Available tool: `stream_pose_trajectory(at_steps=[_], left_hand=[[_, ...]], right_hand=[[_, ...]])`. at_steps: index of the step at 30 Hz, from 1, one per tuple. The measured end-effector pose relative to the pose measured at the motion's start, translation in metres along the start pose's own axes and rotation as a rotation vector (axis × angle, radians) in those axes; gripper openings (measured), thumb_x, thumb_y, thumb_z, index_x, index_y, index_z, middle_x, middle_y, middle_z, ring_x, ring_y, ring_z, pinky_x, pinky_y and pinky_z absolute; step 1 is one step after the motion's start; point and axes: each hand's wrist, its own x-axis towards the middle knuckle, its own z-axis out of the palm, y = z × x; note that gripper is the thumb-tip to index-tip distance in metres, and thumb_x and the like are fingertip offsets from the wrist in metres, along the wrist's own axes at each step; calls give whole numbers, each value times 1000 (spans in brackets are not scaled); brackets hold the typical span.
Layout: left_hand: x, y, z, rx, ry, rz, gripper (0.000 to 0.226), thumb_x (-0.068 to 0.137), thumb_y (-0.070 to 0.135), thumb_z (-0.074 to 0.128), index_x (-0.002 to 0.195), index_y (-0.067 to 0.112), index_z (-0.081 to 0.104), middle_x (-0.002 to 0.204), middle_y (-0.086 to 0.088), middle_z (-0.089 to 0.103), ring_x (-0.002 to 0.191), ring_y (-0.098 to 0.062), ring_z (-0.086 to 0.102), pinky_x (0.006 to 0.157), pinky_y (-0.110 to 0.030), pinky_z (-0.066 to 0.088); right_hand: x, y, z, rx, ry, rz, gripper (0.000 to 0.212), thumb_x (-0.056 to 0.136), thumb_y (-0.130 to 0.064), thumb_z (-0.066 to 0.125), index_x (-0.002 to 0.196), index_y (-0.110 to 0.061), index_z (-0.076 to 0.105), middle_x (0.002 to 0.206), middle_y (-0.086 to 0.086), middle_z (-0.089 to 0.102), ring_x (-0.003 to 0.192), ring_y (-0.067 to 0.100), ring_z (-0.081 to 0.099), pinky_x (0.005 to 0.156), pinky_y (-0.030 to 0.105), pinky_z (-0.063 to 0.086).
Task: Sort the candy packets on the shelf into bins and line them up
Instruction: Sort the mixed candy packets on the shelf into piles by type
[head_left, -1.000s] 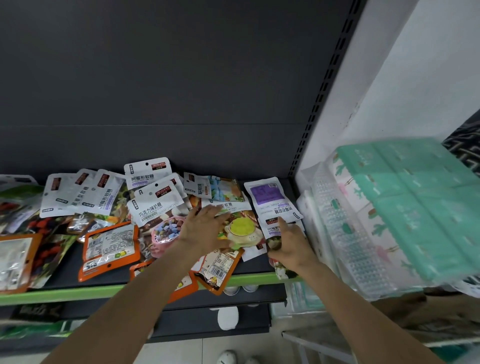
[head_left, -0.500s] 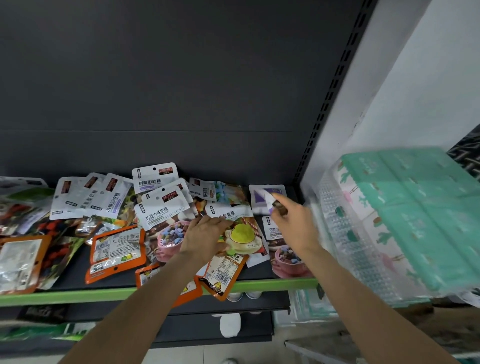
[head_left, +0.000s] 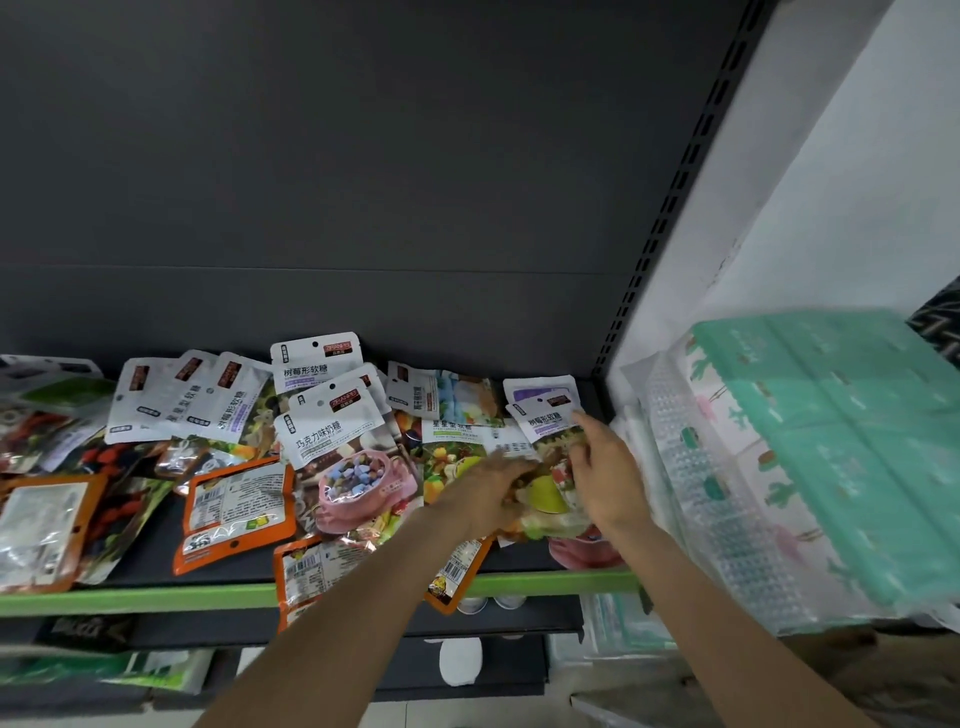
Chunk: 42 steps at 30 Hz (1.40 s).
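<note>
A packet with a yellow-green picture (head_left: 545, 493) is gripped between the left hand (head_left: 488, 491) and the right hand (head_left: 605, 475), near the right end of the shelf (head_left: 208, 595). The orange-edged packets (head_left: 449, 569) overhanging the near lip could be knocked off if the loose pile is dragged along.

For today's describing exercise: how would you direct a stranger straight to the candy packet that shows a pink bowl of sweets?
Find the green-edged shelf strewn with candy packets. Near its middle, just beyond the left hand, lies the white-topped packet. Only it shows fully a pink bowl of blue and brown sweets; the orange packets beside it show labels.
</note>
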Motion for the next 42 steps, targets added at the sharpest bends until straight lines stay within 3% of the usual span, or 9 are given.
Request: stream_pose_trajectory(at_steps=[3,7,11,15,19,24,30,35,42], left_hand=[[-3,5,-1,-113,106,9,53,93,6,48,143,22,37,144,-9,41,131,-29,42,108,-38,37],[-39,-40,-16,260,471,-77,56,93,17,50,146,24,31,156,1,23,145,-20,16,119,-37,11],[-66,-83,-36,378,351,-261,84,88,59,49,150,35,-1,158,4,-17,144,-22,-20,116,-46,-7],[-70,-104,-49,345,201,-304,92,82,68,51,149,41,-6,156,7,-24,144,-26,-21,115,-53,-1],[-79,-119,-54,320,161,-281,91,82,60,58,149,41,0,158,8,-19,146,-28,-12,115,-54,10],[-92,-130,-55,251,149,-254,89,81,57,62,149,42,7,158,10,-14,146,-27,-10,116,-53,10],[-92,-130,-57,169,176,-218,78,85,43,64,148,38,18,160,10,-2,147,-26,-7,118,-51,9],[-93,-134,-58,144,222,-149,66,89,30,61,147,32,28,159,8,8,147,-25,-3,119,-48,12],[-76,-109,-49,1,269,33,59,93,35,54,147,29,30,157,3,21,146,-23,15,118,-45,20]], right_hand=[[0,-3,7,-174,-173,-102,51,97,-8,42,147,-16,32,150,7,33,140,21,28,114,29,20],[-2,-10,36,-289,-401,-161,65,98,-34,46,151,-30,9,160,-2,3,147,20,-1,119,39,8],[1,-36,70,-426,-477,-256,79,90,-65,36,148,-39,-10,157,-5,-18,144,24,-18,118,52,-1],[10,-45,82,-642,-545,-288,79,89,-69,27,145,-38,-18,152,-3,-30,142,24,-23,115,52,-9],[12,-40,68,-776,-443,-239,65,97,-55,26,151,-28,1,158,-2,-11,146,19,-13,115,46,-9],[12,-49,55,-720,-236,-174,45,90,-39,58,130,-18,53,142,0,42,135,18,33,114,38,21],[9,-77,83,-385,-190,-218,32,94,-26,51,121,-15,38,119,4,54,111,18,54,90,28,42],[0,-54,79,-519,-407,-159,53,102,-39,26,151,-28,9,156,-2,20,143,19,22,117,41,19],[-7,-75,72,38,-309,49,43,102,-36,34,139,-18,45,138,2,50,126,18,47,103,29,35]])
